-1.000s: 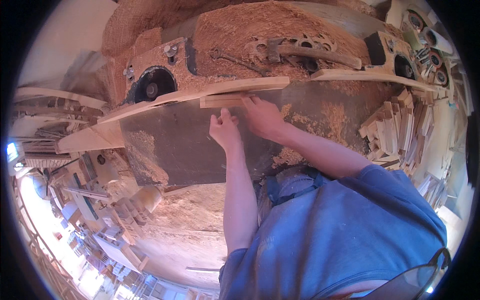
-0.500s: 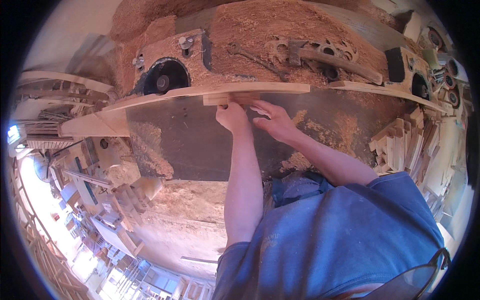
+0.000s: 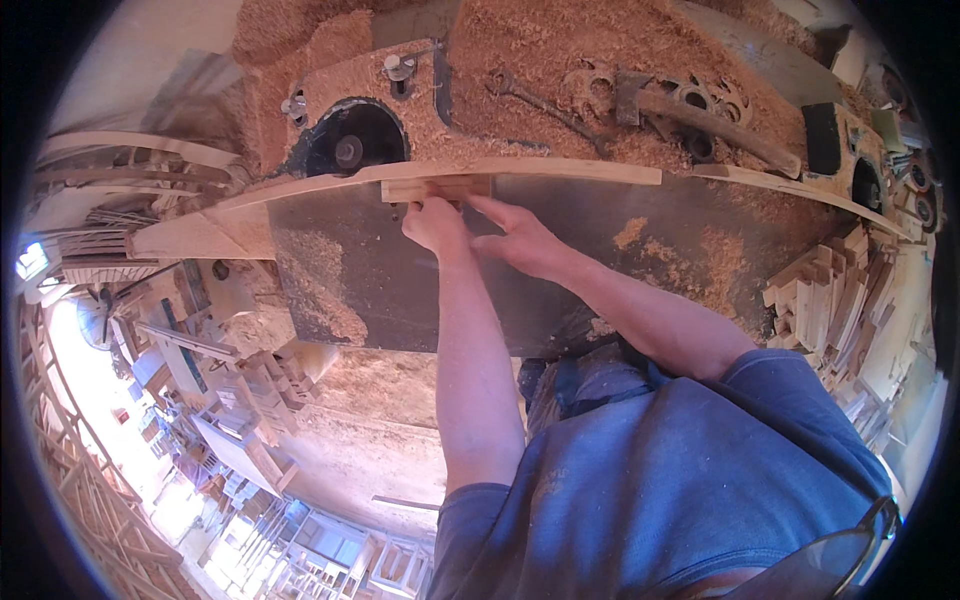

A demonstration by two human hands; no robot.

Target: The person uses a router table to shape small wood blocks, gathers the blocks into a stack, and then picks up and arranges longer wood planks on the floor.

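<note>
From where I stand, the left hand (image 3: 437, 228) is curled tight at the near edge of a short wooden block (image 3: 408, 190); its fingertips are hidden, so I can't tell whether they clasp the block or just press on it. The right hand (image 3: 528, 245), just beside it, is half spread, thumb parted from an index finger that points to the block's right-hand end (touching or barely short, I can't say). The block lies right under the grip, along the near side of a long wooden strip (image 3: 560, 168), above a dark machine table (image 3: 380, 280). As for lettering, the blue shirt (image 3: 650, 480) below the grip carries a pale smudge of a mark, too faint to read. The left forearm rises almost straight to the block, wrist nearly in line; the right one slants in from the right, palm turned inward. Beyond the grip, to its right, a hammer (image 3: 715, 122) and a spanner (image 3: 550, 108) lie in wood shavings (image 3: 530, 50).
</note>
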